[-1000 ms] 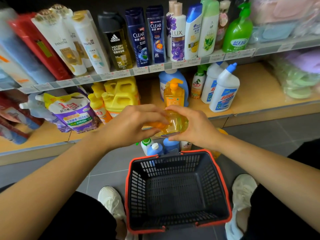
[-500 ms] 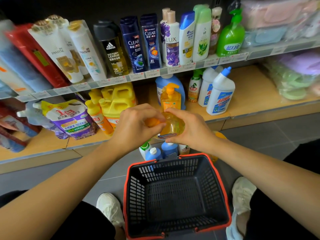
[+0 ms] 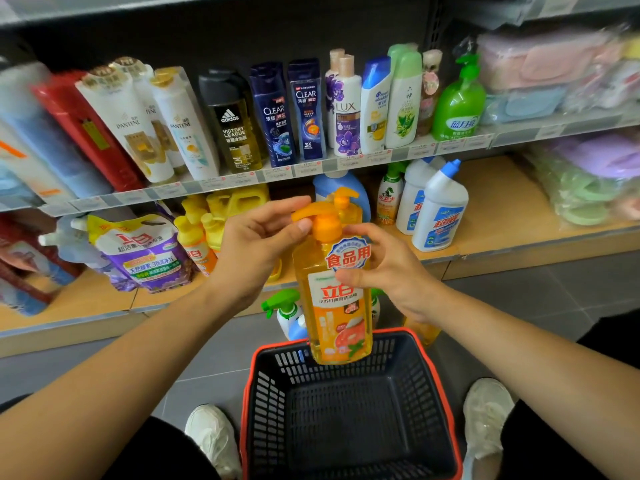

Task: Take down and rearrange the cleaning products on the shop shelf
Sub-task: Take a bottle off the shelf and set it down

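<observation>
This is a shop. A long shelf carries a strip of price labels along its front edge, with shampoo bottles lined up label-out above it. On the wooden shelf below stand cleaner bottles and a refill pouch, some in matching pairs. A shopping basket sits on the grey tiled floor.

legs: black cloth over both knees | feet: white sneakers | forearms: bare
</observation>
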Demonstrator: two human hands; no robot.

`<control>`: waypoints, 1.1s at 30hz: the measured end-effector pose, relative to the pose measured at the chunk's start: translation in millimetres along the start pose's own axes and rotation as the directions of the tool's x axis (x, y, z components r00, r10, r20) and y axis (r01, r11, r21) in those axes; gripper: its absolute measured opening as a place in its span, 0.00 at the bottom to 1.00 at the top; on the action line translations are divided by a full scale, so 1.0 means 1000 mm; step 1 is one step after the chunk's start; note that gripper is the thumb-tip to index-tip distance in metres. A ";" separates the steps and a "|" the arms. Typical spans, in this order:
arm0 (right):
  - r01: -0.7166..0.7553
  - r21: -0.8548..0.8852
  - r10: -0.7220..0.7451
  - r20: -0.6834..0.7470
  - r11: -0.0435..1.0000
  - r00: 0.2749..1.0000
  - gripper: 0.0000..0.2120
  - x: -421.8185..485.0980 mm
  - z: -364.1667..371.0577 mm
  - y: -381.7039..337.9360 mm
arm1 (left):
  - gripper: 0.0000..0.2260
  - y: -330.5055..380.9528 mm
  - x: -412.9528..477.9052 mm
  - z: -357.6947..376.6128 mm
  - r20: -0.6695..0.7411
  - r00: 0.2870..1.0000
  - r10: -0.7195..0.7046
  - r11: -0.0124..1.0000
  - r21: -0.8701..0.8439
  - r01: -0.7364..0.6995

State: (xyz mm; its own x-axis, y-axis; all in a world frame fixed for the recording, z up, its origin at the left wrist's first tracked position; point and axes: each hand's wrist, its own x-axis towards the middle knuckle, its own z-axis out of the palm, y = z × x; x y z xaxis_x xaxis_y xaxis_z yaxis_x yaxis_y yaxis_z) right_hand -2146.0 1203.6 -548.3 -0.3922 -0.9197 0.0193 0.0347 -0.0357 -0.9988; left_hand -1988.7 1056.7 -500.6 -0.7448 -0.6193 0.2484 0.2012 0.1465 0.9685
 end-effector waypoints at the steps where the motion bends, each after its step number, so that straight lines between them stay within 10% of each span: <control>1: -0.020 0.069 0.019 0.016 0.997 1.000 0.31 0.000 0.001 -0.001 | 0.16 0.002 0.000 0.000 -0.013 1.000 0.014 1.000 -0.008 -0.014; 9: -0.141 0.327 0.103 0.129 0.935 0.986 0.30 0.002 0.003 -0.009 | 0.13 0.010 0.003 -0.004 -0.028 0.999 -0.028 0.991 -0.133 0.024; 33: -0.196 0.349 0.120 0.230 0.916 0.966 0.36 -0.003 0.012 -0.016 | 0.20 0.010 0.001 0.009 0.069 0.992 -0.107 0.994 -0.025 0.109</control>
State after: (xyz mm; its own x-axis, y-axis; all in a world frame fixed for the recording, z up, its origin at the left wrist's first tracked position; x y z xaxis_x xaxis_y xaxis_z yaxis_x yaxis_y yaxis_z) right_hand -2134.3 1201.7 -531.4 -0.1633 -0.9824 -0.0902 0.4294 0.0115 -0.9031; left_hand -1993.1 1065.1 -490.2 -0.8040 -0.5771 0.1435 0.1345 0.0587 0.9892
